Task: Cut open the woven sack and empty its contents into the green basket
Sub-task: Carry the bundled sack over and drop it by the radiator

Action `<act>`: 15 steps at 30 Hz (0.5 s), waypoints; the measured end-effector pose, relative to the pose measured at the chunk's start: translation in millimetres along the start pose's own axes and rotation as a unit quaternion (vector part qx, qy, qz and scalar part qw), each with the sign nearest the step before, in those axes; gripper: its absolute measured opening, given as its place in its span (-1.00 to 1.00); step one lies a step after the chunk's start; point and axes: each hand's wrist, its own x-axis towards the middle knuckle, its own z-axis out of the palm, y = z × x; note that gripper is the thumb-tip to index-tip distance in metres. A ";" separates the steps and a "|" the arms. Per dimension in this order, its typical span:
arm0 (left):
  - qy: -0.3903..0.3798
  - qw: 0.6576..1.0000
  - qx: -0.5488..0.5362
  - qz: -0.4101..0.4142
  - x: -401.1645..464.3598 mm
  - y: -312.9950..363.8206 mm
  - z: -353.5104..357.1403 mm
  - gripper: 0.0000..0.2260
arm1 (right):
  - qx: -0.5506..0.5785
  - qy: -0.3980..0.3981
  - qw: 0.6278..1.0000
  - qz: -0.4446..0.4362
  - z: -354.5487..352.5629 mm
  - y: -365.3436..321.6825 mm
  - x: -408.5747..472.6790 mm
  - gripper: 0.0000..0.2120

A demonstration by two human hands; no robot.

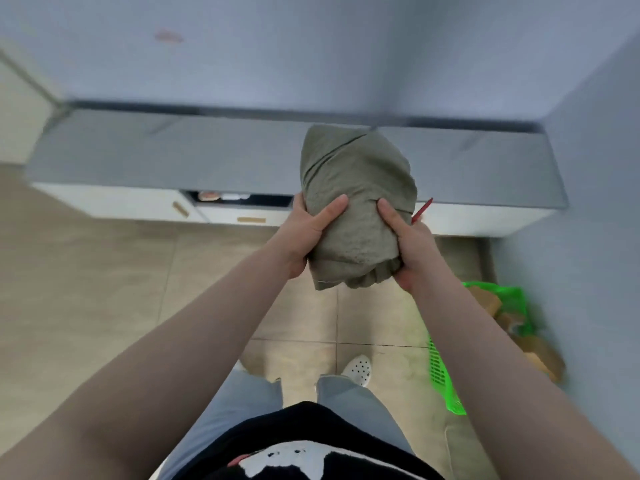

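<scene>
I hold a full olive-green woven sack in the air in front of me, above the tiled floor. My left hand grips its left side and my right hand grips its right side near the bottom. A thin red tool sticks out from behind my right hand; I cannot tell what it is. The green basket stands on the floor at my right, partly hidden by my right forearm, with brown cardboard pieces in it.
A long low cabinet with a grey top runs along the far wall, one drawer slightly open. A wall closes the right side beyond the basket. My feet in white perforated shoes stand on beige tiles.
</scene>
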 end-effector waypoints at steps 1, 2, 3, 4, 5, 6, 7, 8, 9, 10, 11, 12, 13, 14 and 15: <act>0.005 1.000 -0.014 0.010 -4.7 0.9 -19.6 -0.30 | -0.011 -0.016 1.000 0.001 18.6 3.7 2.0 -0.58; 0.016 0.999 -0.031 0.018 -10.8 2.7 -42.3 -0.33 | -0.024 -0.038 0.999 0.003 40.6 9.9 3.5 -0.60; 0.034 0.998 -0.056 0.026 -18.7 4.3 -77.5 -0.34 | -0.043 -0.061 0.997 0.013 73.6 23.9 5.7 -0.61; 0.050 0.995 -0.084 0.034 -27.1 6.0 -113.6 -0.33 | -0.062 -0.083 0.994 0.023 107.6 39.1 7.4 -0.61; 0.063 0.991 -0.111 0.042 -36.0 7.2 -150.0 -0.33 | -0.078 -0.101 0.991 0.032 141.7 55.3 8.1 -0.60; 0.075 0.987 -0.132 0.048 -45.6 7.0 -187.0 -0.33 | -0.095 -0.120 0.987 0.041 175.7 72.8 6.8 -0.59; 0.088 0.983 -0.153 0.052 -56.3 6.7 -223.2 -0.34 | -0.112 -0.138 0.983 0.051 208.9 90.7 5.1 -0.59; 0.103 0.978 -0.171 0.054 -67.0 6.3 -257.1 -0.33 | -0.127 -0.153 0.978 0.064 239.7 108.4 2.9 -0.57; 0.119 0.974 -0.187 0.055 -77.9 6.1 -289.6 -0.33 | -0.141 -0.165 0.973 0.080 269.6 125.8 -0.5 -0.54; 0.136 0.969 -0.198 0.059 -88.5 6.0 -320.5 -0.33 | -0.155 -0.175 0.967 0.099 298.2 142.7 -4.5 -0.50; 0.153 0.964 -0.209 0.065 -98.7 6.5 -348.2 -0.32 | -0.168 -0.186 0.961 0.119 325.1 158.8 -8.0 -0.45; 0.172 0.957 -0.221 0.072 -107.9 6.8 -374.1 -0.32 | -0.180 -0.203 0.953 0.134 350.4 173.6 -11.8 -0.40; 0.193 0.950 -0.235 0.079 -116.8 7.2 -397.8 -0.31 | -0.199 -0.222 0.943 0.147 374.9 186.9 -15.4 -0.37; 0.213 0.941 -0.249 0.087 -124.7 6.6 -419.7 -0.30 | -0.219 -0.242 0.932 0.160 398.5 198.8 -19.3 -0.41; 0.233 0.931 -0.263 0.097 -131.4 4.8 -440.3 -0.29 | -0.233 -0.258 0.921 0.174 422.0 210.0 -23.0 -0.50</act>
